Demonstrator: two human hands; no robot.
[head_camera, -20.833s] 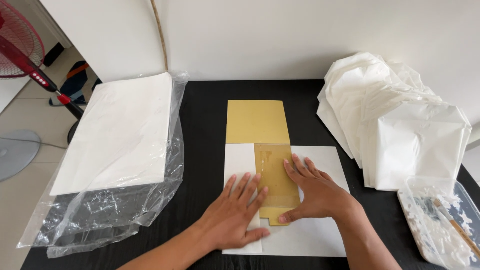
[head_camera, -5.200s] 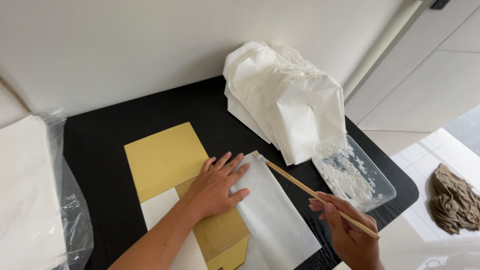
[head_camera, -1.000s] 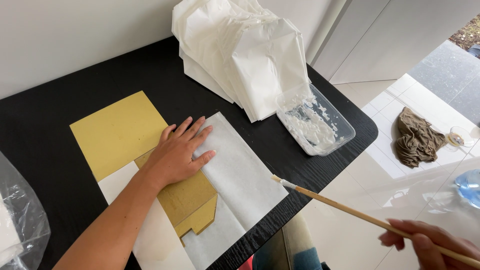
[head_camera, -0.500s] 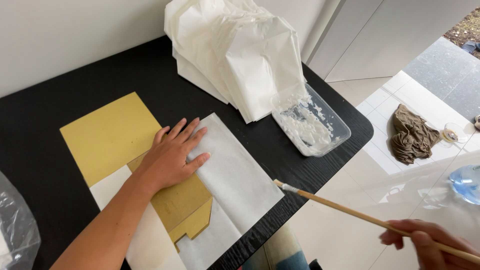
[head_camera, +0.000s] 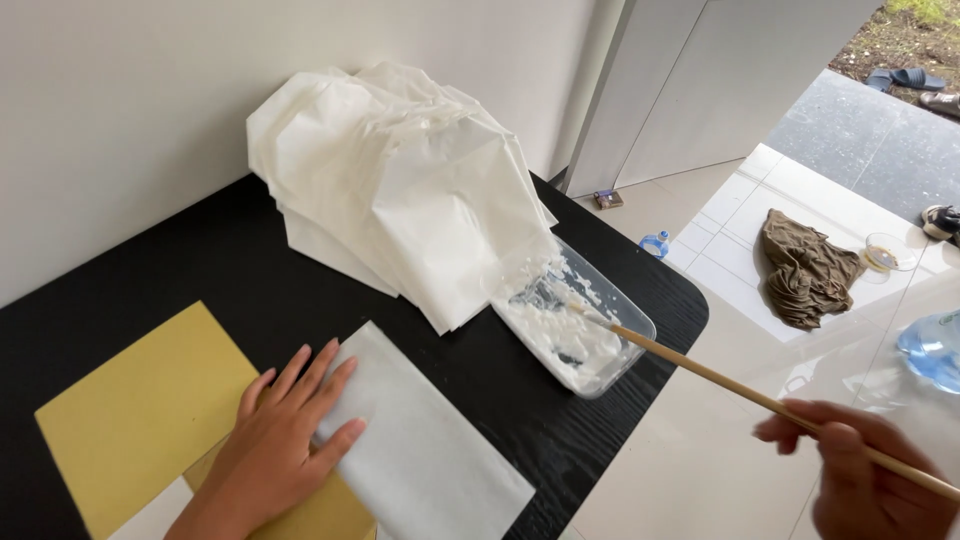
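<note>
The left hand (head_camera: 275, 445) lay spread flat on the paper (head_camera: 425, 450). The right hand (head_camera: 870, 470), at four o'clock, pinched a brush (head_camera: 740, 390) dipping into the paste tray (head_camera: 575, 325) at the desk (head_camera: 130, 270) edge; a hard push might tip it off.

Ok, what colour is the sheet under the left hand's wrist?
Mustard yellow card, lying on the black table; the head view shows it, beside the left hand.
</note>
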